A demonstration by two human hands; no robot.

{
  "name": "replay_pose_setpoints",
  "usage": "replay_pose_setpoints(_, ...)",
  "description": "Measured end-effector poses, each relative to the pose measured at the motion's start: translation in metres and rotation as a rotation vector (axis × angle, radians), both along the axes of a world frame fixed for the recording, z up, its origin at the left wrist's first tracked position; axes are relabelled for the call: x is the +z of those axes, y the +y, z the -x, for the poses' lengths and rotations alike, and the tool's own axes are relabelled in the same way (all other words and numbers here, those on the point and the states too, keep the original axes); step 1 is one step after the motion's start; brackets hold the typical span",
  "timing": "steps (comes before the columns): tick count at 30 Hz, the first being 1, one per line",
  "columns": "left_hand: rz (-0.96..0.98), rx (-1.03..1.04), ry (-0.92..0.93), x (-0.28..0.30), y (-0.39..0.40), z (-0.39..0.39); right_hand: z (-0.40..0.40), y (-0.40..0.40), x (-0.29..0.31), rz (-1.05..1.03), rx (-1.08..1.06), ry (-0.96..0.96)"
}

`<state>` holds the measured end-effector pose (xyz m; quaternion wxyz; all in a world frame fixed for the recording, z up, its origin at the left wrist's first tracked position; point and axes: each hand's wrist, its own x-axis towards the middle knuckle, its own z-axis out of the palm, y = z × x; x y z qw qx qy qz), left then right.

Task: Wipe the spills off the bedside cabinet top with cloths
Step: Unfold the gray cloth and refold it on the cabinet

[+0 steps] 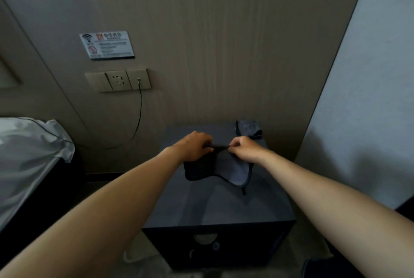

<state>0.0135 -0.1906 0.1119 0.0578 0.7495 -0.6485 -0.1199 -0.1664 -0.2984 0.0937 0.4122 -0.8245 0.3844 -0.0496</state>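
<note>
Over the middle of the cabinet top point(224, 208) I hold a dark cloth point(215, 166) by its upper edge, left hand point(194, 145) and right hand point(244, 148) close together, each pinching that edge between thumb and fingers, closed tight on the fabric. Cloth hangs down from the pinch, lower hem sagging toward the top; can't tell if it touches the surface. One corner with a darker trim droops at the right side.

Second cloth point(248, 129), greyish, lies bunched at the back right corner of the cabinet top, apart from both hands.

Spills: can't make any out, surface is dark and the light is poor. Faint lighter patches near the front edge may be sheen or wet marks, unclear.

Progress, my judgement: looks like I'm folding or straightening the cloth rather than wiping, so either prepping or between passes. No wiping contact right now. Left to do: press cloth flat on the top and sweep it across, front area included.

Around: drawer front point(215, 246) below, wall socket point(118, 80) with a cable point(140, 109) plugged in at left, bed point(26, 150) beyond the left edge.
</note>
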Motion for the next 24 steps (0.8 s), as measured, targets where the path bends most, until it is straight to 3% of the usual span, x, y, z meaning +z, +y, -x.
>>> replay_pose_setpoints(5, 0.021, 0.034, 0.021, 0.011, 0.008, 0.015, 0.005, 0.012, 0.005, 0.027, 0.062, -0.067)
replay_pose_setpoints(13, -0.083, -0.053, 0.071, 0.026, 0.023, 0.027, 0.009, 0.019, 0.022, 0.340, 0.163, 0.039)
replay_pose_setpoints(18, -0.123, 0.012, 0.166, 0.030, 0.025, 0.039, 0.013, 0.021, 0.033, 0.315, 0.161, -0.026)
replay_pose_setpoints(21, -0.116, 0.120, 0.370, 0.030, 0.024, 0.041, 0.016, 0.023, 0.034, 0.352, 0.073, -0.024)
replay_pose_setpoints(24, -0.032, 0.230, 0.618, 0.035, 0.026, 0.040, 0.015, 0.025, 0.030, 0.346, -0.166, -0.029)
